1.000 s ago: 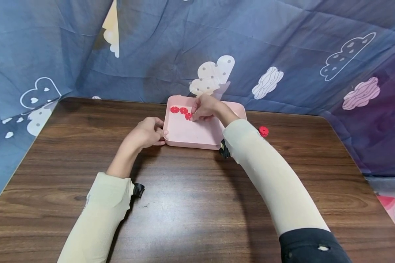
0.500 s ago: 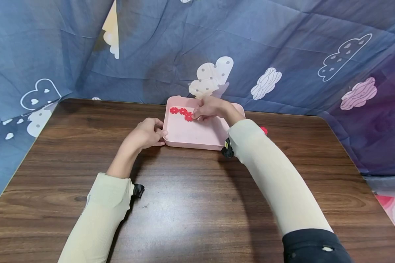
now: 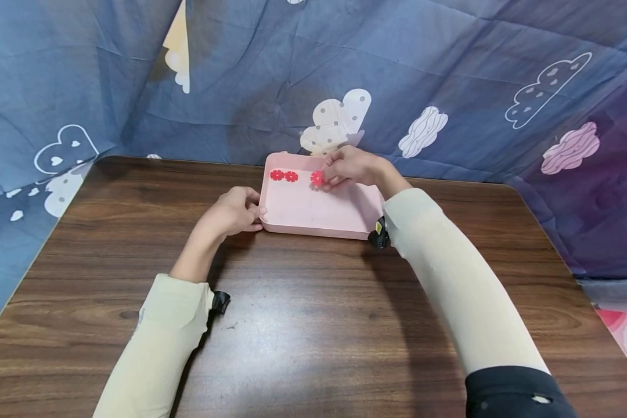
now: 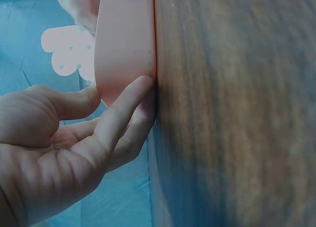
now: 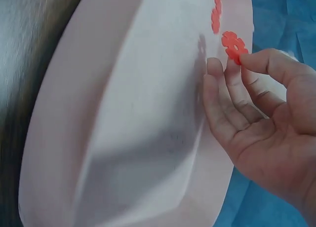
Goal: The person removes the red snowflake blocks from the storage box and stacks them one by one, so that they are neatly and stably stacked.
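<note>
My right hand [image 3: 356, 167] pinches a red snowflake-shaped plastic disc [image 3: 317, 178] between thumb and fingertips, just above the floor of a pink tray [image 3: 313, 230]. In the right wrist view this notched disc [image 5: 232, 43] with a slot in its middle is tilted, apart from the tray's surface. Two like red discs, one left [image 3: 277, 175] and one right [image 3: 291, 176], lie side by side along the tray's back left. At the tray's left front corner my left hand [image 3: 232, 212] grips it, thumb at the rim and fingers against the outer wall in the left wrist view.
The tray stands near the back edge of a dark wooden table [image 3: 303, 325]. Right behind that edge hangs a blue cloth [image 3: 230, 75] with cloud prints. My right sleeve [image 3: 444, 273] stretches over the table's right side.
My right hand has lifted the third red disc away from the other two and carried it right. A red piece seen earlier on the table at right is now hidden. The left hand stays put.
</note>
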Tool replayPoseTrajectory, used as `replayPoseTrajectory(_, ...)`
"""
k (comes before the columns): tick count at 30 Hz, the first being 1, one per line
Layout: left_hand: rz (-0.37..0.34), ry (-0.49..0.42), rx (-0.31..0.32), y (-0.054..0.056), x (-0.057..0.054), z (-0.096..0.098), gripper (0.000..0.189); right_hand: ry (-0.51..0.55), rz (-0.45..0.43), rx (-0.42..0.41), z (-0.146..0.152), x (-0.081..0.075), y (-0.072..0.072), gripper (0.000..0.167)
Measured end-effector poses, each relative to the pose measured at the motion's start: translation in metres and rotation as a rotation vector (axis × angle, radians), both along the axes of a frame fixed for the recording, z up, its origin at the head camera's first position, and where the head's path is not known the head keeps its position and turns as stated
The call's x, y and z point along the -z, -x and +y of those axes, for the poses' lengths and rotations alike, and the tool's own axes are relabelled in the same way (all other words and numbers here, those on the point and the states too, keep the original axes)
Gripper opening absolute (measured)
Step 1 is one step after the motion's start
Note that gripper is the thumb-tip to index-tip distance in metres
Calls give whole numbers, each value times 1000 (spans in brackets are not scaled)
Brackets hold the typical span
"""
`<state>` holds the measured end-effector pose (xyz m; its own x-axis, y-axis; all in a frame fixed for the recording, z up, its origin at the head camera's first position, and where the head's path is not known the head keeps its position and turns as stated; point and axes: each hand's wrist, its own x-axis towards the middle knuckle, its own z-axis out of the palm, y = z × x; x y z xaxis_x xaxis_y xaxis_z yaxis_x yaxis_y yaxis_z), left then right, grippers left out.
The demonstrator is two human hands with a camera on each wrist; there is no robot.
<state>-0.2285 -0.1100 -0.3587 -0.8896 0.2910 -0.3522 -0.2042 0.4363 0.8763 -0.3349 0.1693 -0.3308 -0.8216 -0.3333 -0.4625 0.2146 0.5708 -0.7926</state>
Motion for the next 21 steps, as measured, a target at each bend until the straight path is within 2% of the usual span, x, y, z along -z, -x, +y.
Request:
replayPoseTrajectory(6,1,12,-1,0,1,1,40,36,-44,28,18,-9,-2,9)
replayPoseTrajectory(13,5,8,4,0,0,0,40,67,-51,65,39,-22,-6,9)
replayPoseTrajectory(21,1,2,0,0,0,0,40,40,-53,95,64,-35,-10,15)
